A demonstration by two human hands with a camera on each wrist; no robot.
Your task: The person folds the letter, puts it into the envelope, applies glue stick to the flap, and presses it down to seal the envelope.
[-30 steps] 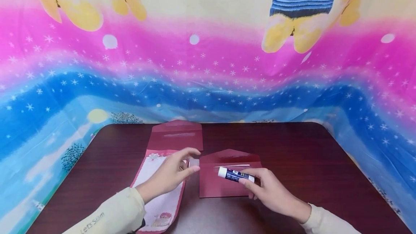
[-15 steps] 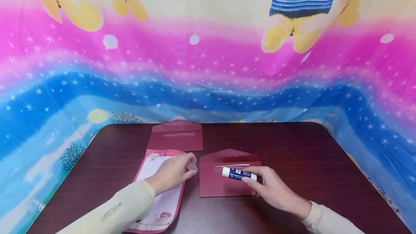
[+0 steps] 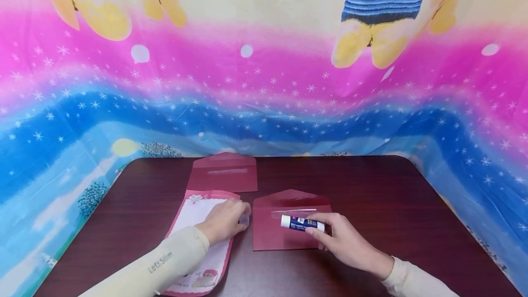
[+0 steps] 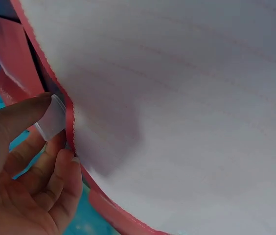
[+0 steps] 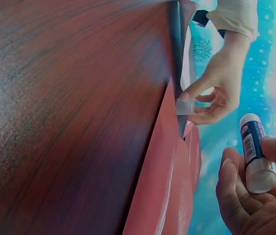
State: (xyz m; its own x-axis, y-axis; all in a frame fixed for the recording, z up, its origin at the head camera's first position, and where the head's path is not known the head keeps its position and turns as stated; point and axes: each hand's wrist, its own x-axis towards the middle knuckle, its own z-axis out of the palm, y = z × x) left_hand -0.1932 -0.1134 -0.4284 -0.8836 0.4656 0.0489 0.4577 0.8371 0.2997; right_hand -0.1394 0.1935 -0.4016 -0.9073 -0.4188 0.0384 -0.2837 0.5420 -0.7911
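My right hand [image 3: 348,244] grips a glue stick [image 3: 300,223] with a dark blue label and white ends, above a red envelope [image 3: 272,237]. That envelope's pointed flap lies raised away from me. Between the thumb and fingers of my left hand [image 3: 224,221] is a small translucent cap [image 4: 54,117], which the head view shows only partly. In the left wrist view, fingertips of this hand come right at the red edge of a white letter sheet [image 3: 193,223]. The sheet, printed with flowers and a small figure, lies under the left forearm.
A second red envelope [image 3: 231,180], flap raised and a pale streak across it, lies at the back beyond the sheet. Everything rests on a dark wooden table [image 3: 371,187]. A colourful printed cloth [image 3: 288,86] hangs behind and around it.
My left hand has moved right and slightly down with the cap, its back now turned more upward. The right hand and glue stick have barely shifted.
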